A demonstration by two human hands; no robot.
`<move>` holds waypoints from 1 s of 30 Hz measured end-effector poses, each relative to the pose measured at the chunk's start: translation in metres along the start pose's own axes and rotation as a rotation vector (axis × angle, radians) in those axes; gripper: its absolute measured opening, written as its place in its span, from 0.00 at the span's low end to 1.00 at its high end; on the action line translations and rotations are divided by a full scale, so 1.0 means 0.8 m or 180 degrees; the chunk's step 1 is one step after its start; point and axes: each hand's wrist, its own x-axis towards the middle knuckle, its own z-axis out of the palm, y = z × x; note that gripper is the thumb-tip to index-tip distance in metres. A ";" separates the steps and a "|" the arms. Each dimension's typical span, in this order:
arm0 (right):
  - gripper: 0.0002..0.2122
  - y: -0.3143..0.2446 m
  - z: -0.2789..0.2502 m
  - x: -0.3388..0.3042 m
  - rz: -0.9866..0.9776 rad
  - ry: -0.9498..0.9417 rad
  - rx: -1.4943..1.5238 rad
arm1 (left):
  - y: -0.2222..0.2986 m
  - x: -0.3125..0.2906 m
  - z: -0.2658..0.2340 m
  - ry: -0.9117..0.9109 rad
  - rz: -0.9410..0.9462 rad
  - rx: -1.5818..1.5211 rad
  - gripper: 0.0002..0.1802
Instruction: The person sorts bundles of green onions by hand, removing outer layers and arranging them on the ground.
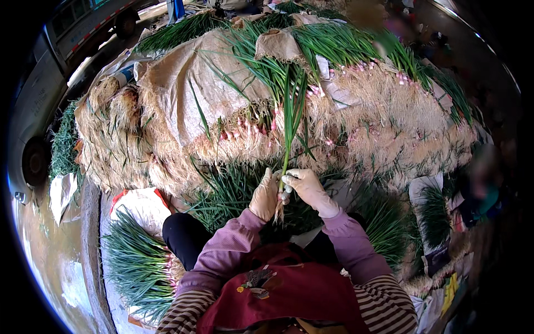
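Observation:
A green garlic plant (289, 125) stands between my hands, its long leaves pointing away from me and its pale roots hanging down toward my lap. My left hand (265, 195), in a cream glove, is closed around the base of the stalk. Opposite it, my right hand (307, 190), gloved the same way, pinches the stem just above the bulb with bent fingers. The glove fingers partly hide the bulb. Just beyond my hands lies a big heap of green garlic (389, 106), with pinkish bulbs and matted, straw-coloured roots turned toward me.
Brown sacking (194, 83) covers part of the heap. A fanned bundle of green garlic (136, 253) lies by my left knee, and loose green leaves (236, 192) lie under my hands. A vehicle (36, 133) stands at far left. Another person (485, 192) is at the right, blurred.

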 end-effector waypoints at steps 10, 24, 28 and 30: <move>0.10 0.078 -0.005 0.037 -0.0883 0.1692 -0.0559 | -0.009 -0.012 0.024 0.0530 0.0166 -0.0271 0.10; 0.14 -0.045 -0.045 -0.057 -0.1026 0.1119 -0.2871 | -0.030 -0.034 0.009 -0.1650 0.0774 0.3658 0.51; 0.19 -0.174 -0.145 -0.037 -0.1612 0.1876 -0.2924 | -0.001 -0.007 -0.044 -0.0520 0.0283 0.2431 0.33; 0.17 -0.244 -0.193 -0.014 -0.1870 0.2355 -0.2990 | 0.034 -0.001 -0.043 -0.0072 0.0715 0.2069 0.28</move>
